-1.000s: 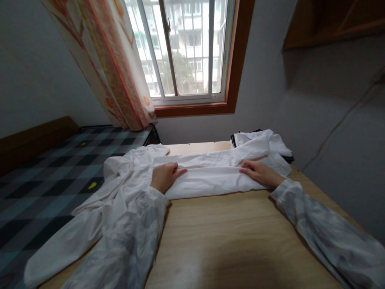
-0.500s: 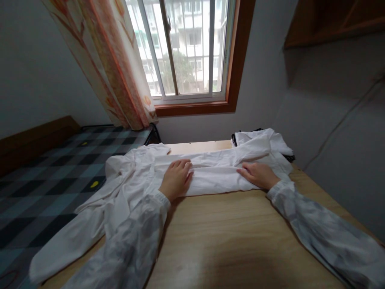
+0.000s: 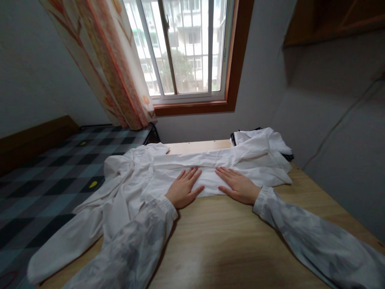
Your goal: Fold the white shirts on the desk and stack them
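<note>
A white long-sleeved garment, probably a shirt (image 3: 192, 159), lies across the wooden table (image 3: 222, 241), partly folded over along its near side. Its loose sleeve (image 3: 66, 243) trails down the table's left side toward me. My left hand (image 3: 185, 188) rests flat on the folded cloth, fingers spread and pointing away. Opposite it, my right hand (image 3: 239, 185) also lies flat on the cloth, with its fingers stretched toward the left. Neither hand grips the fabric. A small gap of white cloth shows between the two hands.
At the table's back right sits a pile of white and black cloth (image 3: 278, 142), touching the garment's end. A bed with a checked cover (image 3: 60, 168) stands to the left. Beyond the table are a window (image 3: 192, 52) and a patterned curtain (image 3: 117, 80); a wooden shelf (image 3: 337, 32) hangs upper right.
My right hand has moved left and nearer to me across the cloth. My left hand has shifted slightly right and nearer, its fingers now spread flat. Both hands are closer together.
</note>
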`<action>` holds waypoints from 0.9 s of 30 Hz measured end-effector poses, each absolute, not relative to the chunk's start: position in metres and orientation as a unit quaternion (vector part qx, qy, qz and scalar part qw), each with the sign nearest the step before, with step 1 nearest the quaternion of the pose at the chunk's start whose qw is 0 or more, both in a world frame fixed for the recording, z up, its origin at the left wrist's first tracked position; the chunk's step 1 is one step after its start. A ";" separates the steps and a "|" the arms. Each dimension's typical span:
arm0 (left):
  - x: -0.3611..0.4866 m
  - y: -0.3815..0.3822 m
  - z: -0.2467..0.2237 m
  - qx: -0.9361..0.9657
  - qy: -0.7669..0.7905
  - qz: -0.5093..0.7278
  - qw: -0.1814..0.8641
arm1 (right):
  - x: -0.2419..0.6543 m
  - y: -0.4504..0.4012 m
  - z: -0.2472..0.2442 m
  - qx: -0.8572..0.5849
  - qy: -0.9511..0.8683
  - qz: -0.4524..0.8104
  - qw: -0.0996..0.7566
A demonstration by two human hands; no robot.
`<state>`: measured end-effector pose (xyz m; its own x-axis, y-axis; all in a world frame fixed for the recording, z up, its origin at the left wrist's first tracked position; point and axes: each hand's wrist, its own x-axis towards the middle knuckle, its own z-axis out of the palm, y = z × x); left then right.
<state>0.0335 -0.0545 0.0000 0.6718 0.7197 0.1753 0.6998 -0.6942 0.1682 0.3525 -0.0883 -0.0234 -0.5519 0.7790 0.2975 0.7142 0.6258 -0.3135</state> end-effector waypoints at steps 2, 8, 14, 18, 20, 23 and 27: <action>0.023 -0.054 -0.001 0.905 0.410 0.110 0.042 | 0.365 -0.091 -0.027 -0.433 -0.877 0.078 0.193; -0.009 -0.059 -0.007 0.888 0.449 0.095 0.017 | 0.416 -0.105 -0.030 -0.477 -0.859 0.076 0.169; -0.022 -0.072 0.007 0.886 0.457 0.077 0.007 | 0.457 -0.120 -0.037 -0.526 -0.831 0.071 0.168; -0.027 -0.065 0.041 0.880 0.464 0.103 -0.012 | 0.449 -0.115 -0.014 -0.541 -0.815 0.047 0.203; -0.027 -0.055 0.053 0.862 0.487 0.133 -0.045 | 0.433 -0.104 0.003 -0.541 -0.807 0.008 0.238; -0.023 -0.037 0.051 0.835 0.516 0.174 -0.081 | 0.405 -0.080 0.017 -0.525 -0.809 -0.035 0.263; -0.020 -0.023 0.028 0.830 0.519 0.188 -0.081 | 0.384 -0.053 0.003 -0.511 -0.814 -0.012 0.276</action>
